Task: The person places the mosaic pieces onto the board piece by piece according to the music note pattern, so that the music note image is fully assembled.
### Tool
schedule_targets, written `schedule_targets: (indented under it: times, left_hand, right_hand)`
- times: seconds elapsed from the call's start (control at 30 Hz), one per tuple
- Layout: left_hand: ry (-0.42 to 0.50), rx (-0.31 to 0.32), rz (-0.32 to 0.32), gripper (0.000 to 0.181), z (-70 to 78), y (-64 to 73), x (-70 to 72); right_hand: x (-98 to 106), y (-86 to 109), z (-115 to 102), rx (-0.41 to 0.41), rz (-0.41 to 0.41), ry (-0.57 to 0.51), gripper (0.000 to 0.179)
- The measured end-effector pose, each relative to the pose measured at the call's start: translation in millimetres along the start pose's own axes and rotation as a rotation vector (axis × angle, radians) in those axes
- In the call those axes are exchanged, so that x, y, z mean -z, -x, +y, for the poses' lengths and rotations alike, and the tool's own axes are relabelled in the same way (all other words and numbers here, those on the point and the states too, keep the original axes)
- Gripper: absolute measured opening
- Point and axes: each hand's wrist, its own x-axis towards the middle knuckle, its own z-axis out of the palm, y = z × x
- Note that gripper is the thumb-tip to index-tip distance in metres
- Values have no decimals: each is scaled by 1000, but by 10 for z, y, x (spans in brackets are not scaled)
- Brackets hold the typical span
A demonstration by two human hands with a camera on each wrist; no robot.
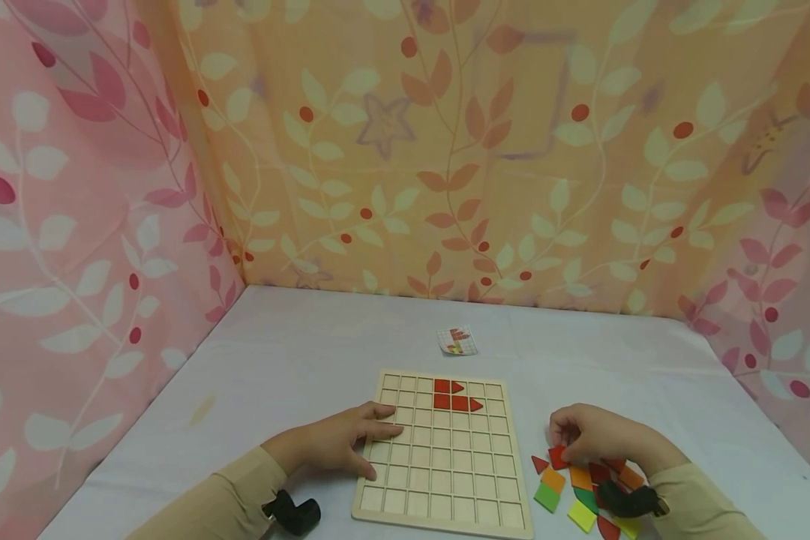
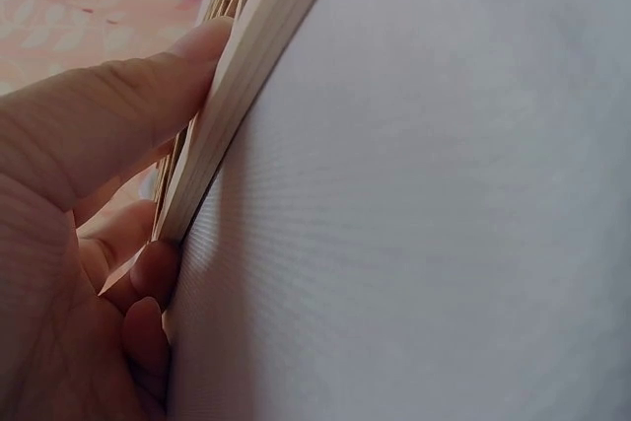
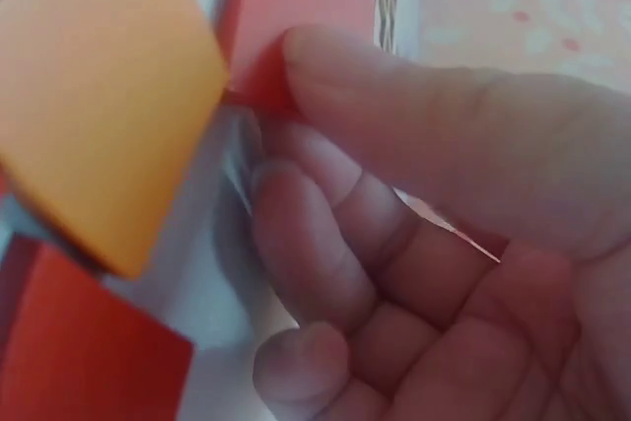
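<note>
My left hand (image 1: 334, 439) rests at the left side of a wooden grid board (image 1: 445, 480), its thumb and outstretched fingertips on the frame and near cells. In the left wrist view, the thumb (image 2: 118, 105) presses the board's edge (image 2: 256, 56), and lower fingers lie beside it. Several red tiles (image 1: 451, 394), squares and triangles, form two rows near the board's far side. To the right of the board, my right hand (image 1: 601, 439) pinches a red square tile (image 3: 286, 7) between thumb and fingers, low over a loose tile pile.
Orange, green, yellow and red tiles (image 1: 583, 516) lie scattered under and before the right hand. Beyond the board is a small picture card (image 1: 457, 340) with a grid pattern. A white cloth (image 1: 297, 337) covers the table; patterned curtains (image 1: 378, 187) enclose its back and sides.
</note>
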Motion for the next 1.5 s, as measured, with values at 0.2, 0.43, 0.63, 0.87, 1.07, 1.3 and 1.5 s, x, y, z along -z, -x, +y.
schedule_targets:
  times: [0.2,0.43,0.63,0.87,1.07,1.3,1.5]
  left_hand:
    - [16,5,-1,71,10,-4,-3]
    - [7,15,2,71,17,-1,2]
    - [18,11,-5,71,26,0,12]
    - [13,4,-4,71,-8,-10,-9]
    - [16,4,-2,71,-4,-5,-5]
    - [23,20,-6,70,27,4,6]
    - [12,28,-7,69,44,0,10]
  right_hand:
    - [51,12,-47,-3,1,27,9]
    - [148,-91,-155,68,25,30,5]
    - [80,-277,-346,116,75,11,7]
    - [-90,-519,-590,188,135,56,8]
    - [-216,-713,-736,195,215,42,7]
    - [-362,-873,-882,234,256,38,9]
    - [-467,-957,-958,254,235,71,12]
